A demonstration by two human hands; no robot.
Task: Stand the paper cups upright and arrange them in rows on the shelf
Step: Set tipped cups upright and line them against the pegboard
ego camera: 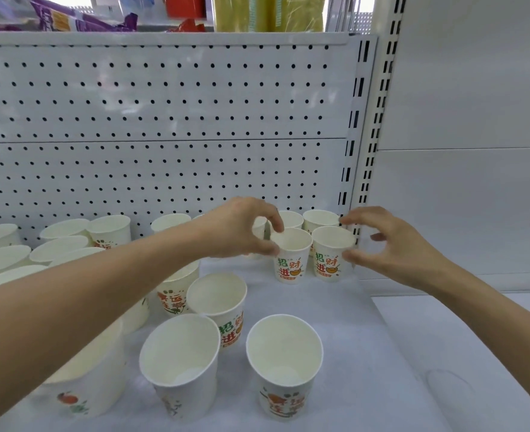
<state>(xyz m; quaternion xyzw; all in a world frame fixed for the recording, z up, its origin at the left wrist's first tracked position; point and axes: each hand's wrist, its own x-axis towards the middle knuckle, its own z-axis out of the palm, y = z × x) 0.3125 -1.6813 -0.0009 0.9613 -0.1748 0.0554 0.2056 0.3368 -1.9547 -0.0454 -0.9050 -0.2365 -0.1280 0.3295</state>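
Observation:
White paper cups with orange and green print stand on the white shelf. My left hand pinches the rim of an upright cup near the back right corner. Beside it, my right hand curls round a second upright cup, thumb on its side and index finger by its rim. Two more cups stand directly behind these, against the back wall. Three upright cups stand nearer me: one at front middle, one at front right, one behind them.
Several cups crowd the left of the shelf, partly hidden by my left forearm, and some look tilted. A white pegboard forms the back wall, with a slotted upright post at its right. Packets lie on the shelf above.

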